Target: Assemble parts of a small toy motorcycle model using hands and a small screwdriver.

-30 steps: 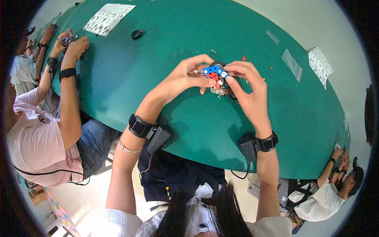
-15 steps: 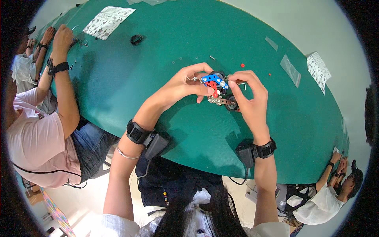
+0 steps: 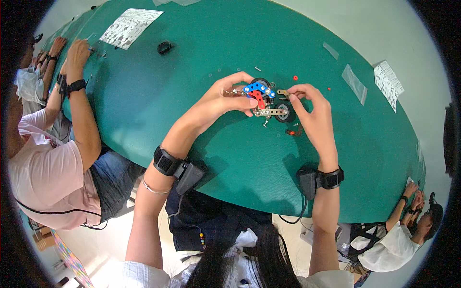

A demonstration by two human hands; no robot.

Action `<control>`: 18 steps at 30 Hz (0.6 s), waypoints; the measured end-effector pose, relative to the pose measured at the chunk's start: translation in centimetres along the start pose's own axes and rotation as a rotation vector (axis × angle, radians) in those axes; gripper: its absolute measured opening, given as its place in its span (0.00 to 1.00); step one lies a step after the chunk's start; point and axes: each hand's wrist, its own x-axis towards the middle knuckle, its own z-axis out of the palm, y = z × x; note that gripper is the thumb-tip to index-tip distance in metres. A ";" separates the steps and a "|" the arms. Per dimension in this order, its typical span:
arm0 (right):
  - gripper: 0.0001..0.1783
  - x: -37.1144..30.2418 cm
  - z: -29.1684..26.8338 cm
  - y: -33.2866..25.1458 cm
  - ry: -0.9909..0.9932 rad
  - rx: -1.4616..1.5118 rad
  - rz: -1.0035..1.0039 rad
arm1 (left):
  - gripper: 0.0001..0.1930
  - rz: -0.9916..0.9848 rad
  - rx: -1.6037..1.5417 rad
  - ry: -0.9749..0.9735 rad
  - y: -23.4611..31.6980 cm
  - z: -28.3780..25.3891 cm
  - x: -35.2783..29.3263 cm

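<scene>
Left hand (image 3: 221, 102) gripping wheeled model (image 3: 260, 90), right hand (image 3: 314, 106) pinching small metal piece (image 3: 282, 92), shifted right since earlier

I'm watching remotely, counting one model (image 3: 259, 99), two wheels (image 3: 283, 112) on it, two printed sheets (image 3: 130, 28), one round black object (image 3: 164, 47), one green table (image 3: 230, 173).

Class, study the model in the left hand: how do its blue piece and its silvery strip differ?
Colour: the blue piece is bright blue, while the silvery strip is bare-metal coloured.
Shape: the blue piece is bent; the silvery strip looks straight.
Place: the blue piece sits higher in the picture, while the silvery strip lies lower, its right end at a dark wheel.
Shared: both have holes and belong to the model.
</scene>
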 end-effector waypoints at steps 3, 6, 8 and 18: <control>0.04 0.2 -0.2 -1.2 0.003 0.059 0.020 | 0.16 0.011 -0.035 0.003 0.1 0.2 0.0; 0.03 -0.2 0.4 -2.6 -0.092 0.131 -0.046 | 0.16 0.004 0.012 0.019 0.0 0.3 -0.2; 0.04 -0.4 0.4 -2.4 -0.098 0.076 -0.074 | 0.17 0.012 0.022 0.021 -0.1 0.2 0.0; 0.04 -0.5 0.8 -2.7 -0.118 -0.011 -0.178 | 0.18 0.009 0.050 0.044 0.1 0.6 0.0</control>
